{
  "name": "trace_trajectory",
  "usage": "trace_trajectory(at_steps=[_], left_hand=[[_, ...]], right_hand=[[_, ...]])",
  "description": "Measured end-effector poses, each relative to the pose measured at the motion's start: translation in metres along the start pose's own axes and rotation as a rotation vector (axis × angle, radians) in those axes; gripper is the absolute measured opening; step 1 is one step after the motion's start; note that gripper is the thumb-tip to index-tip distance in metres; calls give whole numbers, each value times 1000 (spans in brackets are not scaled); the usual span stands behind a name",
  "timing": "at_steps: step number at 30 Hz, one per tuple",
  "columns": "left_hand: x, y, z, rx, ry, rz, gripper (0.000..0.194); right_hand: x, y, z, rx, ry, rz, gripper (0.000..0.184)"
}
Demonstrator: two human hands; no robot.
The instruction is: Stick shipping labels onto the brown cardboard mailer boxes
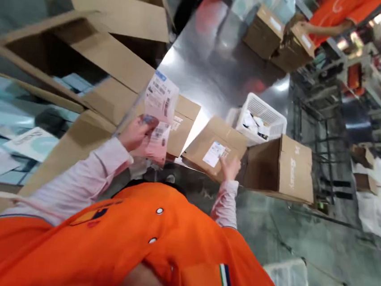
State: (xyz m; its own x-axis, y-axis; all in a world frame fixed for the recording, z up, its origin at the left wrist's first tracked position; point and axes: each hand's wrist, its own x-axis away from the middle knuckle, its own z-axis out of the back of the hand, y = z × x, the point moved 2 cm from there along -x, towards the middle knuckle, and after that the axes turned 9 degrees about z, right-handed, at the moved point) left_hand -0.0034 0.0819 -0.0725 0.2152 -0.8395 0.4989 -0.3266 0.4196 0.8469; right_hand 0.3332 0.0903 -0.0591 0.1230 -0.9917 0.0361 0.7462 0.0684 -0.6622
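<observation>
My left hand is closed on printed shipping labels, which hang in a loose, shiny strip with barcodes. Under the strip, a flat cardboard box lies on the metal table. My right hand grips the near right corner of a labelled cardboard box, its thumb by the white label on top. The fingers' far side is partly hidden.
A white plastic basket with small papers and an open carton stand to the right. Large open cartons and pale blue boxes fill the left. Across the metal table, a person in orange handles boxes.
</observation>
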Motion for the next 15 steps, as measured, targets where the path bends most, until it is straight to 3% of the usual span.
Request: trace_trajectory(at_steps=[2, 4, 6, 8, 10, 12, 15], left_hand=[[12, -19, -7, -97, 31, 69, 25], [24, -37, -14, -193, -1, 132, 34], [29, -48, -19, -260, -98, 113, 47], [28, -50, -17, -280, -154, 38, 64], [24, -47, -10, -222, -140, -20, 74], [20, -45, -3, -156, -100, -11, 72], [21, -50, 0, -125, 1, -6, 62]], right_hand=[[-7, -15, -33, -199, -61, 16, 36], [-14, -41, -79, -510, -163, 90, 50], [-13, -63, -119, -736, -161, 98, 42], [-7, -75, -144, -798, -118, 45, 36], [-2, -80, -153, -796, -199, 48, 39], [-5, -81, -149, -774, -269, 87, 45], [-20, -82, -135, -677, -201, 114, 36]])
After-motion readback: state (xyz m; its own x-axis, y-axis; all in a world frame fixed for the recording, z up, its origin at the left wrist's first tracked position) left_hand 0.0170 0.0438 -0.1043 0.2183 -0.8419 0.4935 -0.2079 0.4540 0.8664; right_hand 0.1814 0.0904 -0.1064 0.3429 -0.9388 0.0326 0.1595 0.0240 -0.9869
